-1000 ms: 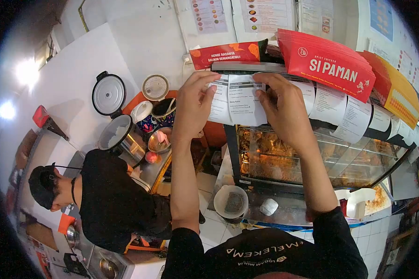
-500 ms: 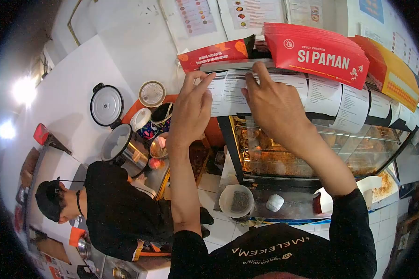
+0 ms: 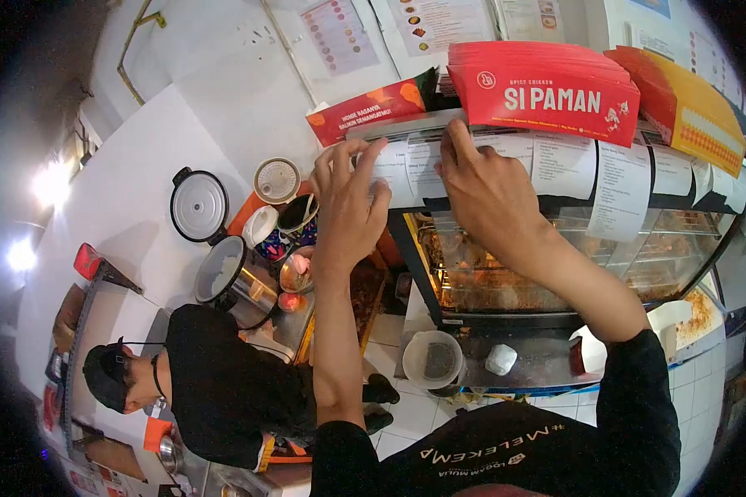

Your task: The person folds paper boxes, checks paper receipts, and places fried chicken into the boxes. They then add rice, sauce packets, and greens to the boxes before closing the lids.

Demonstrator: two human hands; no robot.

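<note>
White wall [image 3: 232, 124] at left, co-worker [image 3: 232, 381] bent by the steel pot [image 3: 255, 294]; rightward, left hand [image 3: 348, 211] is part-curled at the printed slips [image 3: 424, 172] hung along the glass food warmer's [image 3: 505, 286] top edge. Right hand [image 3: 493, 195] has its index finger up at the metal rail [image 3: 406, 126], below-left of the red SI PAMAN packaging [image 3: 547, 95]; can't tell if either hand pinches paper. Looks like slip seating/alignment; next move calls for light fingertip pressure, edge flat.
</note>
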